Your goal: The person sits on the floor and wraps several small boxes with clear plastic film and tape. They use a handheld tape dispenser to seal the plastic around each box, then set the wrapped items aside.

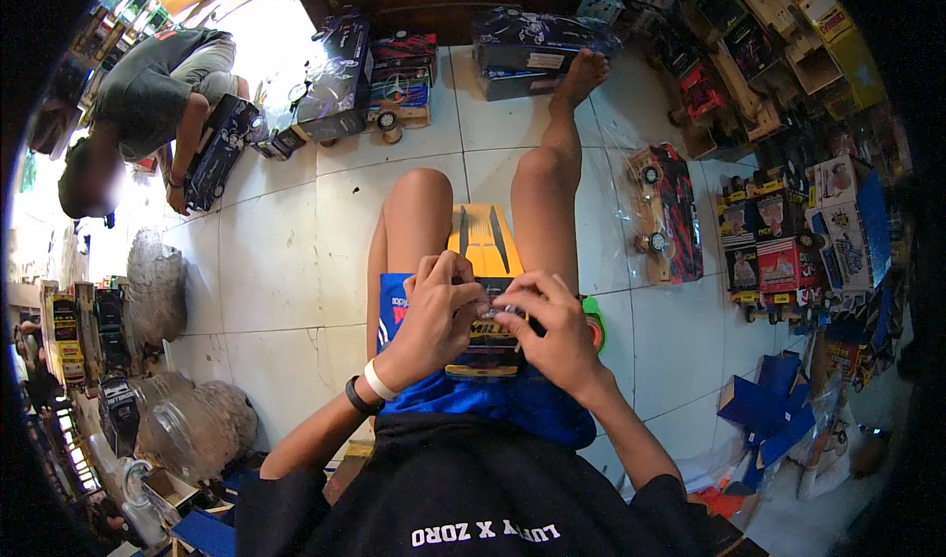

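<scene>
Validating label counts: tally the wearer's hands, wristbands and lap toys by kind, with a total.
Hands, left hand and right hand: 2
Wristbands, white wristband and black wristband: 2
Yellow-and-black toy: 1
Total: 5

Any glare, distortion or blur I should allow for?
Head view: bright glare washes out the upper left, beside the bending person; head view: floor lines bow toward the black rim; head view: left hand and right hand look fairly clear, but detail between them is too small to tell.
</scene>
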{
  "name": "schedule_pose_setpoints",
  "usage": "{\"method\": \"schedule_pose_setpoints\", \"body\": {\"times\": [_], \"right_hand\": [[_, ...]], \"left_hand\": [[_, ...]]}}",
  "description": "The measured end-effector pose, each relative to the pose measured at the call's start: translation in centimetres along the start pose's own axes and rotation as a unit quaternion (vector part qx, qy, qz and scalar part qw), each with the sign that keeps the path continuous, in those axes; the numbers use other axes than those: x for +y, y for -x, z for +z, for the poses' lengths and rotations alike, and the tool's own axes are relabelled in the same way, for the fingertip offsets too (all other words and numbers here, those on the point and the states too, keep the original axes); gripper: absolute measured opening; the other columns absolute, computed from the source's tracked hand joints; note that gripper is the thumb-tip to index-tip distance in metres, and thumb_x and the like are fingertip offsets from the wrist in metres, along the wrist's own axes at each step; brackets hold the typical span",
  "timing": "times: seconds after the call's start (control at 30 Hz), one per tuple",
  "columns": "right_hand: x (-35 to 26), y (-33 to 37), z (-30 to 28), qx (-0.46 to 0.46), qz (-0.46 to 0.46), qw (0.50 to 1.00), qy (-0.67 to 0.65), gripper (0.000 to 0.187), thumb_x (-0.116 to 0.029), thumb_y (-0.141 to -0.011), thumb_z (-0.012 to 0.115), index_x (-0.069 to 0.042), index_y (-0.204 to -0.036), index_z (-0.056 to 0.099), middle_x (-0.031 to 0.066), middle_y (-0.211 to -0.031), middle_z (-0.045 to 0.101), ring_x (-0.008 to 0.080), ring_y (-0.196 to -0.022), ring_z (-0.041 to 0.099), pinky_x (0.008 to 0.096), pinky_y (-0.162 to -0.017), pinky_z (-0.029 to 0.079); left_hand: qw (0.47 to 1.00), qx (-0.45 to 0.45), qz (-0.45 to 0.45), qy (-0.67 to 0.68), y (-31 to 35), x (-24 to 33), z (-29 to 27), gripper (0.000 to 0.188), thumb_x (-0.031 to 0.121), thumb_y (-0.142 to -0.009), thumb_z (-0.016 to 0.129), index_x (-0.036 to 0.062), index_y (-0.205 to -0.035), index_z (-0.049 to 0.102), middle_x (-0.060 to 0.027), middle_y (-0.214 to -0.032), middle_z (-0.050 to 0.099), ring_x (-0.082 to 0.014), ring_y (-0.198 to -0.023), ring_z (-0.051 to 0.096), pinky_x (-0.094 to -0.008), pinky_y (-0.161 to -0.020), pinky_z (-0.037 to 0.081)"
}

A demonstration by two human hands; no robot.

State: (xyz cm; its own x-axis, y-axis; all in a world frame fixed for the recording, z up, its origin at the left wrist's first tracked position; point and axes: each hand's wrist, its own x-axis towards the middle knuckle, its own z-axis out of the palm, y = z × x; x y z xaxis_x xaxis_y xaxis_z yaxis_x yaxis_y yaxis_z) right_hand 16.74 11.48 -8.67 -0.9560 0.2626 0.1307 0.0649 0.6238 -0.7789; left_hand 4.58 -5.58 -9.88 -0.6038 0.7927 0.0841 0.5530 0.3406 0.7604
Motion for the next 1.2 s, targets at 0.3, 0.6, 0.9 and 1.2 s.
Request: {"method": "schedule_pose_setpoints", "body": {"times": [0.3,0.6,0.9,1.2], "right_hand": [[0.7,-0.4,0.2,-0.048,-0.071,0.992,0.096,0.014,-0.009,-0.085,0.081,-0.002,-0.095,0.074,0.0107,-0.116,0.061,0.0318,-0.112,0.058,0.0453,-0.097,0.048],[2.2,-1.1,0.5,-0.083,0.011,0.996,-0.015,0.010,-0.012,-0.086,0.081,-0.004,-0.087,0.075,0.0098,-0.113,0.060,0.0318,-0.112,0.055,0.0442,-0.099,0.044],[1.7,-1.2,0.0,-0.099,0.012,0.995,0.007,0.009,-0.012,-0.089,0.079,-0.005,-0.091,0.076,0.0106,-0.115,0.061,0.0327,-0.114,0.055,0.0444,-0.101,0.044],[0.3,0.4,-0.5,-0.063,-0.034,0.997,0.027,0.037,-0.013,-0.083,0.086,-0.011,-0.117,0.070,0.0055,-0.105,0.070,0.0290,-0.112,0.062,0.0452,-0.099,0.047]], "left_hand": [[0.999,-0.045,-0.011,-0.011,-0.3,-0.2,0.4,0.009,0.002,-0.084,0.074,0.0069,-0.091,0.072,-0.0122,-0.126,0.058,-0.0372,-0.123,0.049,-0.0504,-0.098,0.038],[0.996,-0.002,0.078,-0.043,1.4,0.4,-1.2,0.013,0.001,-0.087,0.072,0.0056,-0.098,0.073,-0.0107,-0.114,0.067,-0.0344,-0.119,0.060,-0.0423,-0.102,0.046],[0.997,-0.002,0.069,-0.030,1.4,0.4,-0.5,0.025,-0.004,-0.081,0.073,0.0059,-0.103,0.070,-0.0090,-0.113,0.067,-0.0327,-0.118,0.057,-0.0443,-0.100,0.041],[1.000,-0.013,0.014,-0.001,1.6,1.2,-0.2,0.022,-0.007,-0.085,0.067,0.0063,-0.102,0.063,-0.0097,-0.103,0.064,-0.0321,-0.113,0.058,-0.0456,-0.090,0.035]]}}
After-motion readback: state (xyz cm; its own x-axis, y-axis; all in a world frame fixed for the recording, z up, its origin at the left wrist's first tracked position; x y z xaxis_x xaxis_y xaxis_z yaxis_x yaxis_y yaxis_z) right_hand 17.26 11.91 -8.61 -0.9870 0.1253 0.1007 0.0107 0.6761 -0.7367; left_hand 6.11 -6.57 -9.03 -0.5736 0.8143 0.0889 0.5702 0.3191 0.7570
